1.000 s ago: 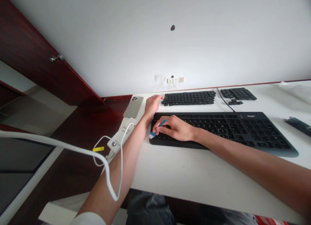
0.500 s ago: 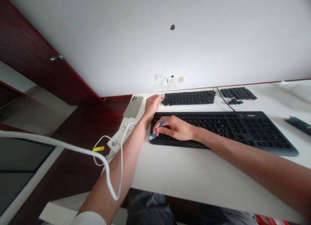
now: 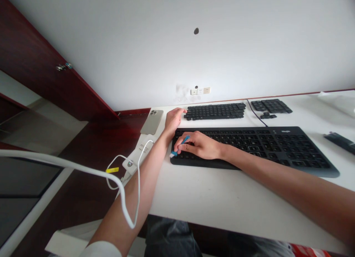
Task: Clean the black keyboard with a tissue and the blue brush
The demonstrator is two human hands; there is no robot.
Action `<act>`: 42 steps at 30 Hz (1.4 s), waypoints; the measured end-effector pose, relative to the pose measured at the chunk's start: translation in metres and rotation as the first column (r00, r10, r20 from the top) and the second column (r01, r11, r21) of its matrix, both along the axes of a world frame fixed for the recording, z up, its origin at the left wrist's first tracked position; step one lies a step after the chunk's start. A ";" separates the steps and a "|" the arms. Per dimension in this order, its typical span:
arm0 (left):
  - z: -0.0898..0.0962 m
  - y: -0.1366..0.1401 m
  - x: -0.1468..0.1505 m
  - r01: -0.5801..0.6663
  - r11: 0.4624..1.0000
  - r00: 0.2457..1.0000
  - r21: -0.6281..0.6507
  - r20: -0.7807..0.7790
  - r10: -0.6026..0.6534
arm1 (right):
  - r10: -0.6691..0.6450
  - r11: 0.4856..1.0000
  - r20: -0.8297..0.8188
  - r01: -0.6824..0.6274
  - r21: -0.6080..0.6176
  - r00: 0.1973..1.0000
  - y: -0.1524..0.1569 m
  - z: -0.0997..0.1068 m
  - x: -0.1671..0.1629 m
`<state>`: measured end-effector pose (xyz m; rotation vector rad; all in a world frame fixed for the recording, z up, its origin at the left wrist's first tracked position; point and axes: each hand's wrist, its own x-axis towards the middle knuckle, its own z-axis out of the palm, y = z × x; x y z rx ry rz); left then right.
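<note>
A black keyboard with its keycaps off lies on the white table. My right hand is closed on a small brush with a blue handle. Its pale bristles touch the keyboard's near left corner. Crossing behind it, my left hand rests by the far left corner of the keyboard, a finger stretched towards a block of loose black keycaps. It looks open and holds nothing that I can see; its other fingers are mostly hidden.
More keycaps lie at the back right, past a black cable. A phone and a white power strip line the left edge. A white cord loops over my left forearm. A dark object lies on the right.
The bristles have shifted very slightly at the keyboard's left corner, with my right hand still gripping the brush. My left hand has stayed in place.
</note>
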<state>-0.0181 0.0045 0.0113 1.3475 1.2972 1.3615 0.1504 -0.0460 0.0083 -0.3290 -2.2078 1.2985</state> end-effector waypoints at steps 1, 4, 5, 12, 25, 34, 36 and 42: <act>-0.001 0.001 0.000 0.000 1.000 1.000 0.003 -0.001 0.000 | 0.028 0.999 0.004 -0.028 -0.016 1.000 0.000 0.000 0.000; -0.004 0.003 -0.001 0.013 1.000 1.000 0.003 0.016 -0.013 | -0.046 0.996 -0.026 0.044 -0.072 0.999 0.000 0.000 0.000; -0.005 0.004 -0.001 0.018 1.000 1.000 0.000 0.024 -0.018 | -0.077 0.995 -0.030 0.075 -0.067 0.997 0.000 0.000 0.000; -0.006 0.005 -0.002 0.025 1.000 0.999 -0.007 0.039 -0.025 | -0.036 0.989 -0.021 0.033 -0.142 0.999 0.002 0.000 0.000; -0.007 0.006 -0.001 0.017 1.000 0.999 -0.008 0.045 -0.017 | 0.029 0.991 0.015 -0.027 -0.134 0.999 0.001 0.003 0.001; -0.003 0.001 -0.001 0.011 1.000 1.000 0.009 0.013 -0.011 | 0.034 0.992 0.016 -0.032 -0.119 0.999 0.002 0.001 0.002; -0.003 0.001 -0.001 0.009 1.000 1.000 0.015 0.002 -0.009 | 0.098 0.974 0.000 -0.096 -0.206 0.995 0.002 0.001 0.002; -0.001 0.001 0.000 0.002 1.000 1.000 -0.006 -0.005 -0.002 | -0.047 0.986 -0.012 0.045 -0.163 0.999 0.002 0.003 0.001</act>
